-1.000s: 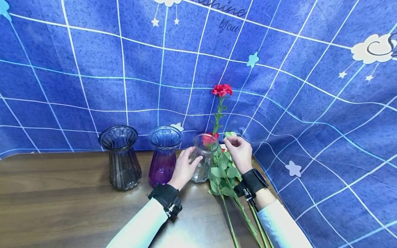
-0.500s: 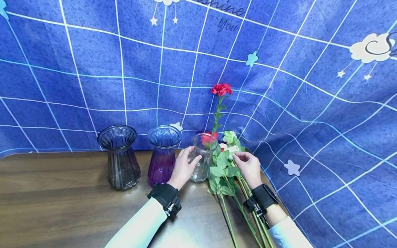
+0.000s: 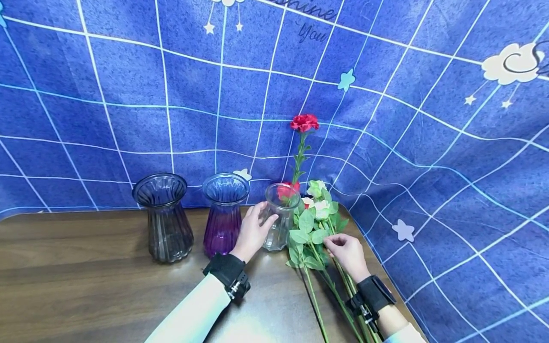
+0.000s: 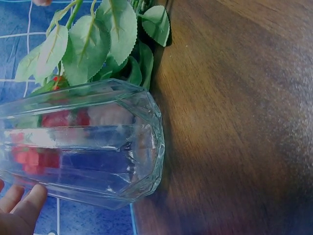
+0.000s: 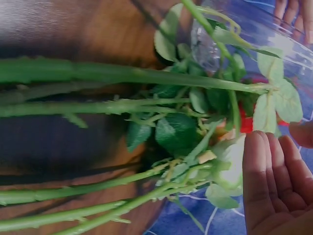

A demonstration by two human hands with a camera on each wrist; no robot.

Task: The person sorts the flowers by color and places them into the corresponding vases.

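Observation:
My left hand [image 3: 253, 231] holds the left side of a clear glass vase [image 3: 279, 236], thumb in front and fingers behind. In the left wrist view, its fingertips [image 4: 33, 199] lie along the ribbed glass. Right of the vase, artificial flowers lie on the table with their green stems [image 3: 315, 297] toward me. They include a red carnation [image 3: 305, 123] and white blooms [image 3: 321, 209]. Over the stems and leaves, my right hand [image 3: 349, 259] is empty, thumb and forefinger close together. In the right wrist view, its fingers [image 5: 279, 171] extend beside a white bloom and leaves [image 5: 176, 134].
A purple-blue glass vase [image 3: 223, 233] stands left of the clear one, with a dark grey glass vase [image 3: 169, 233] farther left. All stand on a brown wooden table [image 3: 86, 286]. Blue patterned cloth [image 3: 193, 119] rises behind and along the right edge.
My right hand has moved from beside the clear vase's rim down toward me over the stems, uncovering the white blooms. The left hand has stayed on the clear vase.

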